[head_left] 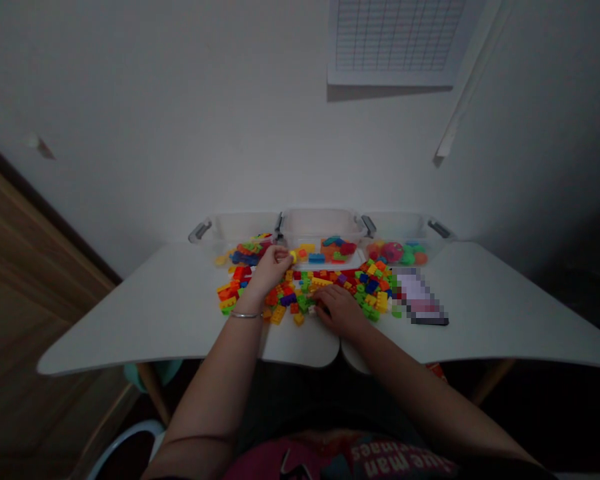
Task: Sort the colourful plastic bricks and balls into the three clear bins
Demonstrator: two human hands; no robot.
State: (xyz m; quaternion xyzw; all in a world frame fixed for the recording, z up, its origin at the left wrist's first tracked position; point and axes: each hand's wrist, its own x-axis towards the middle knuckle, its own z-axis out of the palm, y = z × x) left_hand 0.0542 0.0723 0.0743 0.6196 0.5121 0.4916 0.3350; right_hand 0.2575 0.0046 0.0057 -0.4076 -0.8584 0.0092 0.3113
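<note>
Raised over the back left of a loose heap of toy building bricks, my left hand has its fingers pinched on a small yellow brick. It is at the front of the middle clear plastic box. My right hand lies low on the heap, fingers curled in among the bricks beside a yellow brick. What its fingertips grip, if anything, is hidden. Inside the middle box are a blue brick and several other coloured pieces.
A left clear box holds coloured toy pieces; a right clear box holds round, bright ones. A phone-like device, pixelated, lies right of the heap. The white table meets the wall, where a printed grid sheet hangs.
</note>
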